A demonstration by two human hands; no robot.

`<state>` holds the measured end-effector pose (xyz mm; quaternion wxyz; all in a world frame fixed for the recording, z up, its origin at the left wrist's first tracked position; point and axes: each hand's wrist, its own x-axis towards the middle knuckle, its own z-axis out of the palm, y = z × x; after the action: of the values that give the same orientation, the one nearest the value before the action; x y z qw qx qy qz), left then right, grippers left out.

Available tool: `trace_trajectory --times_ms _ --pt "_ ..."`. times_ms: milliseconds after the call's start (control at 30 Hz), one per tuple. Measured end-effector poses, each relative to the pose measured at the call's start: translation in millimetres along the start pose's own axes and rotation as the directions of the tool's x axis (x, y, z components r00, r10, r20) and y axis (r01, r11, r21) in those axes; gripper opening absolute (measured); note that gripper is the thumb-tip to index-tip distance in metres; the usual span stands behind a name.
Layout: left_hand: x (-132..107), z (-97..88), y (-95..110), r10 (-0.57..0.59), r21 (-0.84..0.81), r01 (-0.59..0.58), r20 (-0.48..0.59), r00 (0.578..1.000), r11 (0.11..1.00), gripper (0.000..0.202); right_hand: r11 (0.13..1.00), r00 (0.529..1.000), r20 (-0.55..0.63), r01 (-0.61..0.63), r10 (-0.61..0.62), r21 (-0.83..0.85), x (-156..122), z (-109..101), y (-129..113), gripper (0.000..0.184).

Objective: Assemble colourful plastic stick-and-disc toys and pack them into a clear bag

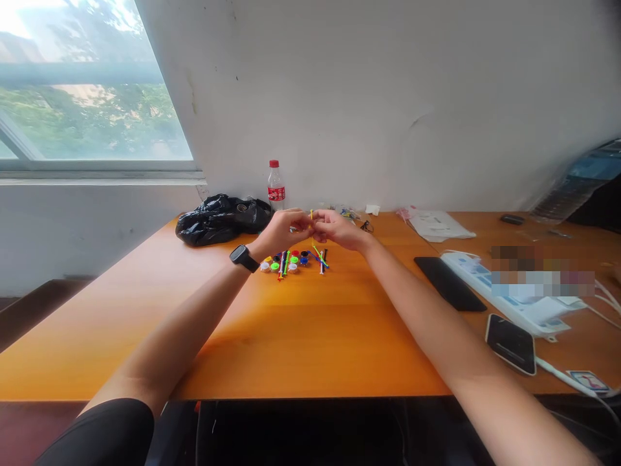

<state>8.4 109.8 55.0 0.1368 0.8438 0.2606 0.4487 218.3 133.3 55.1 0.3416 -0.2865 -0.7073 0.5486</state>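
My left hand (287,230), a dark watch (244,257) on its wrist, is closed with the fingertips pinched. My right hand (339,230) meets it, its fingers also closed. Between them, held upright above the table, is a thin yellow plastic stick (311,215); the fingers cover its middle. Below the hands lie small round caps in several colours, among them a green cap (274,266), a white cap (292,267) and a blue cap (304,261). Thin coloured plastic sticks (286,264) lie among them, and a few more sticks (321,261) sit crossed to the right.
Behind my left hand are a black plastic bag (220,220) and a red-capped bottle (275,184). To the right lie a black flat case (449,283), a white power strip (504,294), a phone (511,344) and a white plastic packet (439,223). The wooden table (310,349) ends near me.
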Motion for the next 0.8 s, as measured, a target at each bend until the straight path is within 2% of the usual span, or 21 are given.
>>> trace_trajectory --times_ms 233,367,433,533,633,700,800 --pt "0 3.4 -4 -0.061 -0.003 0.061 0.079 0.995 0.998 0.009 0.99 0.994 -0.01 -0.113 0.112 -0.088 1 3 9 0.019" --pt "-1 2.1 -5 -0.146 -0.072 0.156 0.123 0.982 0.985 0.021 0.988 0.987 -0.085 -0.144 0.138 -0.062 1 0 11 0.013" --pt "-2 0.7 -4 -0.166 -0.067 0.182 0.201 0.965 0.981 0.027 0.958 0.972 -0.061 -0.235 0.228 -0.164 0 -3 12 0.012" --pt "-5 2.9 -2 -0.187 -0.024 0.211 0.372 0.909 0.977 0.029 0.855 0.932 -0.051 -0.351 0.36 -0.382 -1 -6 15 0.013" --pt "-10 12.4 1 -0.193 0.016 0.218 0.536 0.822 0.976 0.024 0.795 0.908 -0.051 -0.39 0.415 -0.464 0 -4 19 0.013" --pt "-14 19.1 2 -0.182 0.044 0.195 0.605 0.775 0.98 0.021 0.761 0.891 -0.04 -0.409 0.453 -0.504 0 -1 19 0.014" --pt "-16 22.0 -2 -0.186 0.074 0.181 0.643 0.743 0.981 0.019 0.708 0.874 -0.072 -0.436 0.481 -0.556 -1 0 18 0.012"
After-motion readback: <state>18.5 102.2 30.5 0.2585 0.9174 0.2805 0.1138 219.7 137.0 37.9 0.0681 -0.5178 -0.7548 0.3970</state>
